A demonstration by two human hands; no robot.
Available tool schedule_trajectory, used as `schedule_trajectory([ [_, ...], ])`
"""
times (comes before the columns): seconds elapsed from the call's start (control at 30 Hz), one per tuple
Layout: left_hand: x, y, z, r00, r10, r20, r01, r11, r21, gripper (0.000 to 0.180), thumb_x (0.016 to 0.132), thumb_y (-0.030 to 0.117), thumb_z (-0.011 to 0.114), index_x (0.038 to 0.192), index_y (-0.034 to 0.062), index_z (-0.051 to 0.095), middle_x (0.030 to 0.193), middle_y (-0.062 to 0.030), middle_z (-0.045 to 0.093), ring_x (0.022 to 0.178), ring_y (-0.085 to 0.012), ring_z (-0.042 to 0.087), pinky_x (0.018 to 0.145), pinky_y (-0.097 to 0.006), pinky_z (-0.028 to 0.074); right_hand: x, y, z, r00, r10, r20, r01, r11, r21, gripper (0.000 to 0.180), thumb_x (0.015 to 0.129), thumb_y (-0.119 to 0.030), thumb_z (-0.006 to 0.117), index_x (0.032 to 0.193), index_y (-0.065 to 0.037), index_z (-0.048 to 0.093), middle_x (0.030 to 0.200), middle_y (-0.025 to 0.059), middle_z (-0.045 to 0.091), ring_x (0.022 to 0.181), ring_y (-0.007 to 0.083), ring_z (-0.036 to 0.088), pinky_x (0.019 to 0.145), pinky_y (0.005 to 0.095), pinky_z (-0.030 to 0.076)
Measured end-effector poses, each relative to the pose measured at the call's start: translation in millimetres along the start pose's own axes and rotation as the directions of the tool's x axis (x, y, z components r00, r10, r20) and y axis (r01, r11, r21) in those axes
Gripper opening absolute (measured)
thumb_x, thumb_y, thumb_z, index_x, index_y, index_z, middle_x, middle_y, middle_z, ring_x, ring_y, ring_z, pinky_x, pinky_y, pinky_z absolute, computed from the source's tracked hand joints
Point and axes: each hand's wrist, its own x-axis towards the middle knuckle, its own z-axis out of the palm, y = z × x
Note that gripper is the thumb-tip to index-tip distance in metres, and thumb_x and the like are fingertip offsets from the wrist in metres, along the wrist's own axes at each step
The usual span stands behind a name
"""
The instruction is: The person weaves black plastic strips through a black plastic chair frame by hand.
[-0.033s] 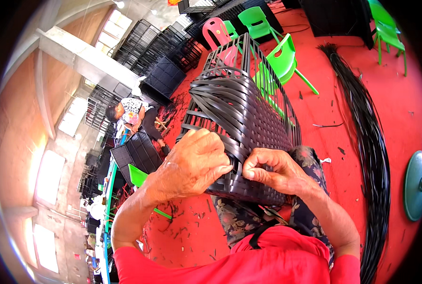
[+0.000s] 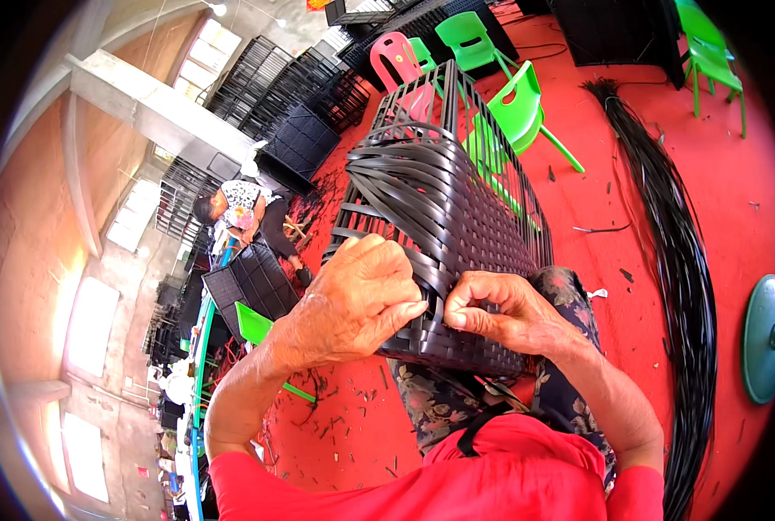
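Observation:
A frame (image 2: 450, 100) partly woven with flat black strips leans across my lap, its bare bars at the far end. Tight weave (image 2: 483, 234) covers its right face, and a bundle of loose strips (image 2: 396, 178) fans over the upper left corner. At the near corner, my left hand (image 2: 357, 295) is closed, thumb toward the weave, on a black strip mostly hidden by the fingers. Close to its right, my right hand (image 2: 504, 314) pinches at the same corner with thumb and forefinger, apparently on a strip too; its end cannot be made out.
A long bundle of black strips (image 2: 665, 234) lies on the red floor at the right. Green chairs (image 2: 517, 108) and a pink chair (image 2: 396, 62) stand beyond the frame. A person (image 2: 253, 208) sits working at the left, beside dark woven panels (image 2: 253, 282). A round green base (image 2: 759, 339) stands far right.

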Motion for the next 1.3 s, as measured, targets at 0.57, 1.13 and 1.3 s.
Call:
schedule_trajectory([
  [0.57,-21,-3,33,0.844,-0.535,-0.036,0.371,0.632,-0.68,0.022,0.074,0.011,0.056,0.056,0.0054,0.046,0.065,-0.0023,0.047,0.067,-0.0133,0.042,0.063,-0.028,0.033,-41,25,12,0.957,0.079,-0.28,-0.035,0.987,0.159,0.017,0.09,-0.011,0.056,0.103,-0.001,0.062,0.093,0.0046,0.059,0.077,0.0089,0.054,0.069,0.0219,0.045],
  [1.13,-17,7,36,0.814,-0.579,-0.036,0.37,0.566,-0.737,0.022,0.075,0.012,0.061,0.057,0.0048,0.051,0.067,-0.0023,0.05,0.07,-0.0124,0.044,0.065,-0.027,0.034,-52,28,29,0.935,-0.312,-0.171,0.176,0.823,-0.54,0.052,0.072,-0.003,0.069,0.121,-0.009,0.055,0.081,0.0052,0.052,0.068,0.0201,0.052,0.059,0.0306,0.044],
  [1.3,-13,0,31,0.907,-0.422,-0.001,0.324,0.697,-0.64,0.021,0.079,0.015,0.062,0.062,0.006,0.053,0.068,-0.0004,0.052,0.068,-0.0133,0.046,0.066,-0.028,0.035,-34,-11,30,0.911,-0.34,-0.234,0.191,0.849,-0.492,0.039,0.075,0.001,0.067,0.112,-0.004,0.06,0.089,0.0117,0.054,0.075,0.019,0.055,0.063,0.0269,0.045],
])
